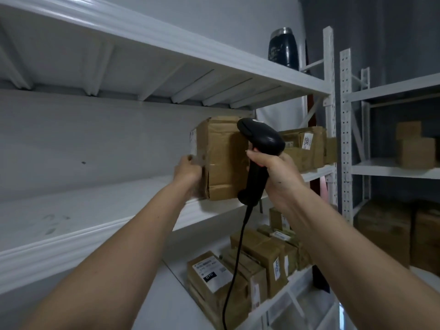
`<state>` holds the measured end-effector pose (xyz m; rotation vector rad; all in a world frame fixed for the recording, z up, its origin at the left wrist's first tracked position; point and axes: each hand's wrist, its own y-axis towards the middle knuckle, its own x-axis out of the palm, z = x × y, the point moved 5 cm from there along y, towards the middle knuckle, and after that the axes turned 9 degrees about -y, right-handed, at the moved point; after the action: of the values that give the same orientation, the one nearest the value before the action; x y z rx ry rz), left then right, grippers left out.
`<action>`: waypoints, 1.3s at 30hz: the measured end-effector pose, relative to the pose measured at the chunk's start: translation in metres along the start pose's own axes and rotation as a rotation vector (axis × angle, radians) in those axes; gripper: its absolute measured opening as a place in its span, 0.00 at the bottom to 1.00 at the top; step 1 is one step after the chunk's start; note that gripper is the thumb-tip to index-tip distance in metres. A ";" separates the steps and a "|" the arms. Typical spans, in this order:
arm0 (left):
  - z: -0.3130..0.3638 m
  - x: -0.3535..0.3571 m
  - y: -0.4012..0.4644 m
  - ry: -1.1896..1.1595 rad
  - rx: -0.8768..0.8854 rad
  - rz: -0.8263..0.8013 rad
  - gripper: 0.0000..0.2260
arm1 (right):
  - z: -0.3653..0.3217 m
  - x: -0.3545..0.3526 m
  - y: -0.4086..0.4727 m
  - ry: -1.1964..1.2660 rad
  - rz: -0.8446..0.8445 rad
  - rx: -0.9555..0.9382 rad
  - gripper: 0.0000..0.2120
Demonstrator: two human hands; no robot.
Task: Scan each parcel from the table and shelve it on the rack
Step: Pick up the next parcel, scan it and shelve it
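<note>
A brown cardboard parcel stands on the middle shelf of the white rack, near its front edge. My left hand grips the parcel's left lower corner. My right hand holds a black corded barcode scanner by its handle, right in front of the parcel's right side. The scanner's head points left and up, and its cable hangs down. A white label shows on the parcel's left face.
More taped parcels stand to the right on the same shelf. Several labelled parcels fill the shelf below. A dark flask sits on the top shelf. A second rack with boxes stands at the right.
</note>
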<state>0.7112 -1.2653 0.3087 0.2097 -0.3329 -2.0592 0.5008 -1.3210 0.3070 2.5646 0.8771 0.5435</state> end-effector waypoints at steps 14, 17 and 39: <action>-0.013 0.064 -0.002 0.224 0.087 -0.315 0.49 | 0.040 -0.022 0.026 -0.012 0.063 0.071 0.08; -0.015 0.073 0.001 0.303 0.075 -0.250 0.46 | 0.046 -0.026 0.024 -0.023 0.065 0.079 0.07; 0.001 -0.003 -0.054 0.623 0.456 -0.142 0.14 | 0.064 0.027 -0.017 0.014 -0.110 0.192 0.07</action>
<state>0.6679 -1.2374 0.2922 1.1473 -0.3973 -1.9106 0.5424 -1.3054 0.2505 2.6649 1.1171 0.4653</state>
